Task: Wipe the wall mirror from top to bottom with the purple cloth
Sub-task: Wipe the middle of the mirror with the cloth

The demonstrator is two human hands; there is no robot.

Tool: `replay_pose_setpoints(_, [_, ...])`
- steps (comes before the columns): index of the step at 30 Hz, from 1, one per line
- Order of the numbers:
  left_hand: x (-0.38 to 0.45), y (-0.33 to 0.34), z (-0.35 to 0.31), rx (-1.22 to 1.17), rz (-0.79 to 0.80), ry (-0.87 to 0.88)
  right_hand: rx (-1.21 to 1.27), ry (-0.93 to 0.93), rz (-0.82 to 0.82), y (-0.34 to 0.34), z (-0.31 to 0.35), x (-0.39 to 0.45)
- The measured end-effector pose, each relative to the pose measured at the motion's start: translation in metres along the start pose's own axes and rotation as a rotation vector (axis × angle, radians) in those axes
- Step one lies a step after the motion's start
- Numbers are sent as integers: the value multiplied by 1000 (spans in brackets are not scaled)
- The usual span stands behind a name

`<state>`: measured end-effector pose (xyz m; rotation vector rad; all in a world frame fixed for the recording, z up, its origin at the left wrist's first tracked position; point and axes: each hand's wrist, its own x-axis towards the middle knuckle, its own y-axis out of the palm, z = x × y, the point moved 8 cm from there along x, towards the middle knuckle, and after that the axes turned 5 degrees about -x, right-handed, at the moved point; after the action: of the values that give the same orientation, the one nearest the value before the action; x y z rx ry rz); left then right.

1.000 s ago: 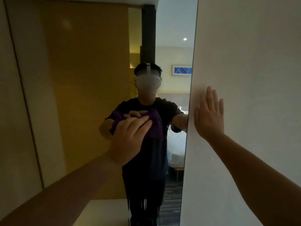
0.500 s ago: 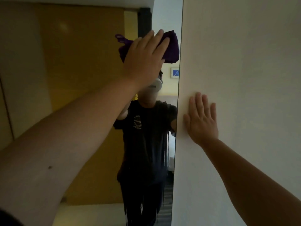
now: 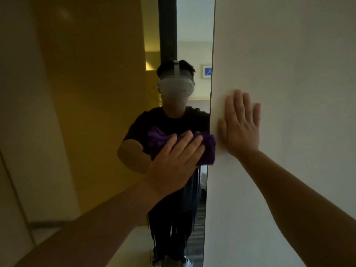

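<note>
The tall wall mirror fills the left and middle of the view, its right edge running down beside a white wall. My left hand lies flat with straight fingers and presses the bunched purple cloth against the glass, close to the mirror's right edge at about mid height. The cloth shows past my fingertips, and its reflection shows just above my hand. My right hand rests flat on the white wall, fingers spread and pointing up, right beside the mirror edge.
The white wall takes up the whole right side. The mirror reflects a person in a dark shirt with a headset, yellow wall panels, a dark pillar, a framed picture and a dark floor.
My left hand and the cloth went from the mirror's middle up to its top, then came back down to mid height by the right edge. The right hand stayed on the wall.
</note>
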<state>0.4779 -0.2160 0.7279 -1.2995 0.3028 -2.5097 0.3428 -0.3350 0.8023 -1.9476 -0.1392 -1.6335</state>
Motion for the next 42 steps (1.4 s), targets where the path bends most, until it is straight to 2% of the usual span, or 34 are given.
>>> replay_pose_setpoints(3, [-51, 23, -32, -5, 69, 54, 17, -11, -13, -4, 0, 0])
replay_pose_setpoints(7, [-96, 36, -55, -29, 75, 84, 4, -11, 1, -4, 0, 0])
replay_pose_setpoints(16, [-71, 8, -44, -182, 130, 28, -27, 14, 191, -17, 5, 0])
replay_pose_setpoints(23, [-75, -36, -11, -247, 158, -70, 117, 92, 244, -44, 26, -15])
replay_pose_setpoints(28, [-116, -76, 29, -197, 130, -111, 234, 94, 282, -56, 72, -50])
replay_pose_setpoints(33, [-169, -114, 70, -199, 137, -142, 313, 10, 278, -51, 142, -103])
replay_pose_setpoints(42, [-290, -144, 145, -236, 154, -197, 254, -57, 439, -16, 286, -153])
